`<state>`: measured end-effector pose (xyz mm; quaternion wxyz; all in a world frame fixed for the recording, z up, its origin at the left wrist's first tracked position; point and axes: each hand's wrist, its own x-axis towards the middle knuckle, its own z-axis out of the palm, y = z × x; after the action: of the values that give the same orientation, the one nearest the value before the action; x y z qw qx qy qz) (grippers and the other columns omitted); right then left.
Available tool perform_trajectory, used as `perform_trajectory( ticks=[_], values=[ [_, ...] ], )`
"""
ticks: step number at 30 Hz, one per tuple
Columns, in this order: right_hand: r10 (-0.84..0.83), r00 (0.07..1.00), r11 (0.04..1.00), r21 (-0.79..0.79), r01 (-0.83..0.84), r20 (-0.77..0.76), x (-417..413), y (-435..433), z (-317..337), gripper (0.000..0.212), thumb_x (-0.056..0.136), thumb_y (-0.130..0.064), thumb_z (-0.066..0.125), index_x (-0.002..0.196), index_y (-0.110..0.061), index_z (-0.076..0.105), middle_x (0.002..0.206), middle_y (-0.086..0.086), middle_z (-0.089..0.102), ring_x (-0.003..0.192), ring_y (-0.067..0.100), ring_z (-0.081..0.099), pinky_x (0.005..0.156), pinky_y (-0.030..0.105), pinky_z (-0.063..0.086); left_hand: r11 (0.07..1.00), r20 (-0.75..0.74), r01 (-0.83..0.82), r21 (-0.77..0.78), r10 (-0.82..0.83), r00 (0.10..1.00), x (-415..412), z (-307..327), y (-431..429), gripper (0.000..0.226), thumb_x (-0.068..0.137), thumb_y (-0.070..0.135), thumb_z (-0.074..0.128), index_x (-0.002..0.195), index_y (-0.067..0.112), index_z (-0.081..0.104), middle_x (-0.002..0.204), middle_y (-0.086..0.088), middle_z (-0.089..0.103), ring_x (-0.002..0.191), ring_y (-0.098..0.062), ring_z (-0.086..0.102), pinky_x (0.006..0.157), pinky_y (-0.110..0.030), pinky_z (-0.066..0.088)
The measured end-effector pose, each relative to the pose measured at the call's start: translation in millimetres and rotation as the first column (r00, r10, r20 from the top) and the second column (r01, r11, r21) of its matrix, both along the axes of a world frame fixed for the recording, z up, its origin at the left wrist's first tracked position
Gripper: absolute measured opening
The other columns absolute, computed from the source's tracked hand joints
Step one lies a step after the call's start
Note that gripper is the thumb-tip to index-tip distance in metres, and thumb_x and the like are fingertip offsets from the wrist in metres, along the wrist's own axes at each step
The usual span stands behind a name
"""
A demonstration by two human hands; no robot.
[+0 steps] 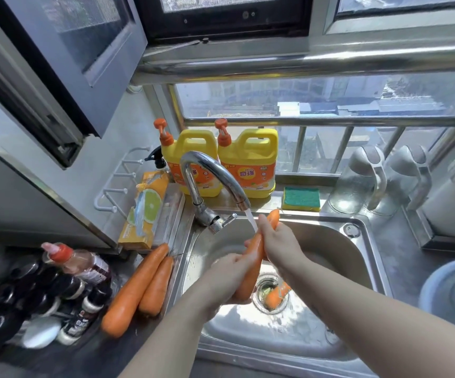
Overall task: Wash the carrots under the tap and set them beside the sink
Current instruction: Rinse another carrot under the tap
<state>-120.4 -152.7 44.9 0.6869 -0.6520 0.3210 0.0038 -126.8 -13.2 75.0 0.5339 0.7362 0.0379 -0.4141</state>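
The steel sink [338, 241] lies under the running tap [210, 170]. Over it, a held carrot [256, 255] tilts in the stream. The left hand [229, 276] curls round its thick lower end, and the right hand [280, 241] grips it near the tip. A long carrot [133, 290] and a shorter carrot [156, 287] lie touching on the counter left of the sink. A fourth carrot [275, 294] lies at the drain.

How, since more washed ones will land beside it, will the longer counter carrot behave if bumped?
Thick and straight, the longer carrot looks stiff. Round and tapered, it may roll in an arc. The shorter carrot lying against it probably blocks rolling toward the sink.
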Motion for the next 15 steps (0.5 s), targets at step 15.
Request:
perform_trajectory(
  ticks=[15],
  values=[
    [-0.061, 0.998, 0.991, 0.124, 0.059, 0.014, 6, 1, -2, 0.028, 0.102, -0.037, 0.052, 0.101, -0.011, 0.06, 0.1, 0.024, 0.072, 0.081, 0.031, 0.069, 0.073, 0.045, 0.061, 0.999, 0.06, 0.011, -0.045, -0.008, 0.998, -5, 14, 16, 0.024, 0.099, 0.029, 0.058, 0.121, 0.022, 0.054, 0.097, -0.01, 0.068, 0.068, -0.021, 0.067, 0.058, -0.03, 0.051]
  ],
)
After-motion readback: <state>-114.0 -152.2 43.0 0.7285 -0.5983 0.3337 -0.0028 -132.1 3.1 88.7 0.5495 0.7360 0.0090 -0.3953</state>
